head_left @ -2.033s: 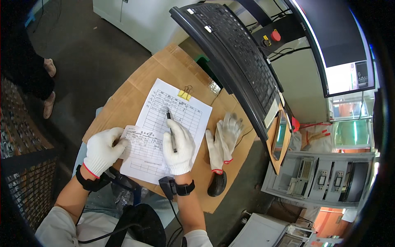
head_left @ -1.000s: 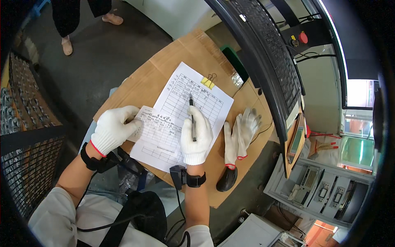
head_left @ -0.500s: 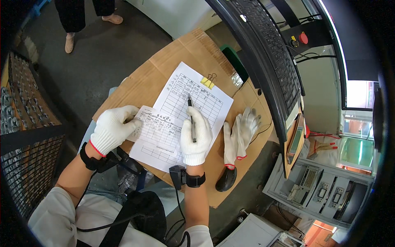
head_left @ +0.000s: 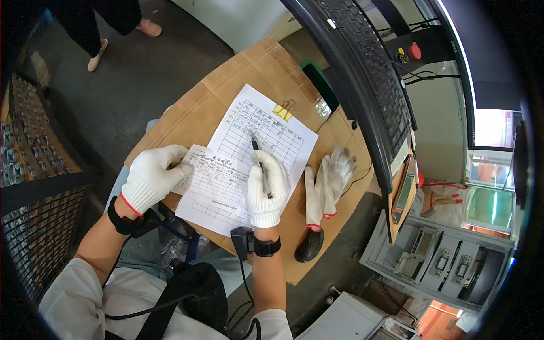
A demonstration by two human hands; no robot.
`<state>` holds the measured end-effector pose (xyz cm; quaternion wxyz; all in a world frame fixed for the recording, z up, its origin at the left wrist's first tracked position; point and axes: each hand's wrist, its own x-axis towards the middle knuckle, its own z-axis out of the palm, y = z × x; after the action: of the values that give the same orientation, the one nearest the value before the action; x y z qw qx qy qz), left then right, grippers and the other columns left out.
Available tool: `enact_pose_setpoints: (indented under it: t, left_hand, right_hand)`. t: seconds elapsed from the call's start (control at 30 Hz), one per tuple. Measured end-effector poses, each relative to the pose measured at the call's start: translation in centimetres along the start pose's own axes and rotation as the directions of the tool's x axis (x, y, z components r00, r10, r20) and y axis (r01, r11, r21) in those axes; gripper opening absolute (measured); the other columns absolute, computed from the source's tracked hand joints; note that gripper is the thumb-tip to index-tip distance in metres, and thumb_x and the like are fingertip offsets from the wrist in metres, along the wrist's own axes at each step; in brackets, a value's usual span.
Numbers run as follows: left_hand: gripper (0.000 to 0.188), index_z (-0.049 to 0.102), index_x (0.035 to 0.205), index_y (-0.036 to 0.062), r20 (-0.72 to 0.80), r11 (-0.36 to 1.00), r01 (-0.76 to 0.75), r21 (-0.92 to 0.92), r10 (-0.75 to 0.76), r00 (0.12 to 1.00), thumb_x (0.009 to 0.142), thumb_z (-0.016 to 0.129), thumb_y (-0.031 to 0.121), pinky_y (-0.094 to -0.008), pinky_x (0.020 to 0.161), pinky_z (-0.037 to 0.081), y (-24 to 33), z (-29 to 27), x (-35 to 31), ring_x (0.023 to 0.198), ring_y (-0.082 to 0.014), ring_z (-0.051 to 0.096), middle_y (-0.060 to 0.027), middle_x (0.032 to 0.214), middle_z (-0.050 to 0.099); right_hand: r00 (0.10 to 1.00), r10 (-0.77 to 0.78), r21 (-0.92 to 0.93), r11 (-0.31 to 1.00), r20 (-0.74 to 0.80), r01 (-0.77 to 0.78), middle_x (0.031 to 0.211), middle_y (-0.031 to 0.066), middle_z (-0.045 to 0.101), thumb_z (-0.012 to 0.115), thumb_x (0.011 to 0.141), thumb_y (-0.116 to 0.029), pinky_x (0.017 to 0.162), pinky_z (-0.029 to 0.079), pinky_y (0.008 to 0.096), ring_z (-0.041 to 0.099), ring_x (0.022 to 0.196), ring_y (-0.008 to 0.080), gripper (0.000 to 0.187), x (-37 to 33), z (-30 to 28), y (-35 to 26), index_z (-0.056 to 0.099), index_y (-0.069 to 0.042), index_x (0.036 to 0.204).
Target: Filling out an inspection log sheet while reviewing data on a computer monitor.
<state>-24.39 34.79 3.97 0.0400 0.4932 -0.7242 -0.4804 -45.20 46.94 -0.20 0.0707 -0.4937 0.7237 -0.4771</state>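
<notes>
My right hand (head_left: 268,190), in a white knit glove, grips a black pen (head_left: 260,164) whose tip meets the upper rows of a ruled form (head_left: 277,144). A yellow binder clip (head_left: 283,110) bites the form's upper right edge. Over the form's lower left lies a smaller printed slip (head_left: 212,178). My left hand (head_left: 153,177), gloved the same way, pinches that slip's left edge between thumb and fingers. Right of my right hand rests a loose pair of white gloves (head_left: 327,187), their cuffs at a black computer mouse (head_left: 309,245).
Cardboard (head_left: 198,107) covers the table. A black keyboard (head_left: 365,73) and a monitor (head_left: 493,73) stand along the right, with a red button (head_left: 415,51) between them. Wire-mesh racking (head_left: 42,221) is at left. Another person's legs (head_left: 93,22) show at upper left.
The pen tip has shifted slightly left along the form's rows. The other person's nearer foot has turned. My left hand stays on the slip.
</notes>
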Motion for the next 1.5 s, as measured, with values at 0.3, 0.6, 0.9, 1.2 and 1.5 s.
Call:
enact_pose_setpoints:
  t: [0.3, 0.6, 0.9, 1.2, 1.5]
  left_hand:
    - [0.034, 0.069, 0.114, -0.0029, -0.033, 0.998, -0.06, -0.014, 0.06, 0.998, 0.088, 0.072, 0.018, -0.0322, 0.081, 0.057, -0.8, 0.2, 0.0, 0.09, -0.0224, 0.074, -0.0188, 0.099, 0.075]
    - [0.029, 0.07, 0.111, -0.0031, -0.018, 0.991, -0.095, -0.097, 0.093, 0.995, 0.089, 0.071, 0.016, -0.0308, 0.079, 0.056, -0.7, -0.4, 1.2, 0.086, -0.0201, 0.074, -0.017, 0.096, 0.076]
    - [0.024, 0.073, 0.105, 0.0023, -0.055, 0.968, -0.213, -0.131, 0.207, 0.977, 0.088, 0.07, 0.02, -0.0373, 0.074, 0.056, -0.7, -0.3, 2.9, 0.084, -0.0295, 0.074, -0.0177, 0.09, 0.074]
    - [0.023, 0.074, 0.101, 0.0026, -0.086, 0.964, -0.254, -0.074, 0.248, 0.965, 0.085, 0.071, 0.019, -0.0362, 0.07, 0.056, -0.5, -0.6, 3.1, 0.076, -0.0287, 0.073, -0.0165, 0.084, 0.074]
    - [0.027, 0.071, 0.107, -0.003, 0.005, 0.987, -0.156, -0.038, 0.157, 0.988, 0.088, 0.072, 0.016, -0.032, 0.073, 0.057, 0.0, -0.9, 3.3, 0.081, -0.0214, 0.074, -0.0178, 0.092, 0.075]
  right_hand:
    - [0.869, 0.494, 0.545, 0.724, 0.02, -0.423, 0.093, 0.0087, 0.068, 0.054, 0.1, -0.011, 0.074, 0.052, 0.0299, 0.065, 0.083, 0.0167, 0.02, -0.4, -1.6, 0.4, 0.066, 0.0, 0.112]
    - [0.813, 0.549, 0.645, 0.554, 0.192, -0.526, 0.098, 0.0105, 0.068, 0.058, 0.102, -0.023, 0.07, 0.049, 0.0278, 0.064, 0.077, 0.0133, 0.03, 4.8, -4.6, -3.0, 0.062, 0.001, 0.12]
    - [0.705, 0.709, 0.482, 0.621, -0.009, -0.618, 0.079, -0.0011, 0.061, 0.076, 0.089, -0.014, 0.061, 0.045, 0.0214, 0.056, 0.068, 0.0064, 0.018, 4.1, 0.5, 0.4, 0.062, -0.005, 0.094]
    - [0.822, 0.385, 0.256, 0.919, -0.42, -0.3, 0.068, -0.0001, 0.061, 0.08, 0.087, -0.014, 0.06, 0.046, 0.0248, 0.053, 0.06, 0.0075, 0.024, 3.1, 1.4, 3.7, 0.06, -0.004, 0.077]
    - [0.812, 0.508, 0.399, 0.834, -0.287, -0.381, 0.079, -0.0008, 0.062, 0.079, 0.088, -0.011, 0.065, 0.047, 0.0222, 0.055, 0.069, 0.0064, 0.02, 4.5, 1.6, 2.0, 0.06, -0.005, 0.089]
